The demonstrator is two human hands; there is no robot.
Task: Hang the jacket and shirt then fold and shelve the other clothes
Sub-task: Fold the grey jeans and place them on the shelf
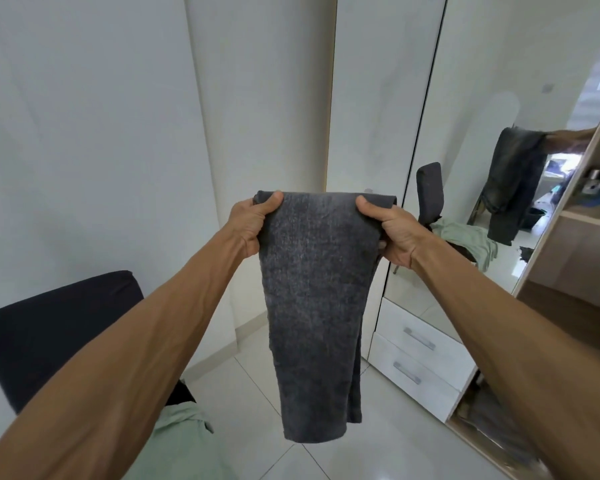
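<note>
A pair of dark grey jeans [317, 306] hangs folded lengthwise in front of me, its lower end above the floor. My left hand [252, 225] grips the top left corner of the fold. At the top right corner my right hand [392, 233] is closed on the cloth. A pale green garment [177, 434] lies on the seat of a black chair [49, 330] at the lower left, partly hidden by my left arm.
A white wardrobe stands ahead with a mirror door [499, 133] that reflects the chair and jeans. Two white drawers [420, 355] sit below the mirror. Open wooden shelves [589, 216] with small items are at the right. The floor is white tile [326, 459].
</note>
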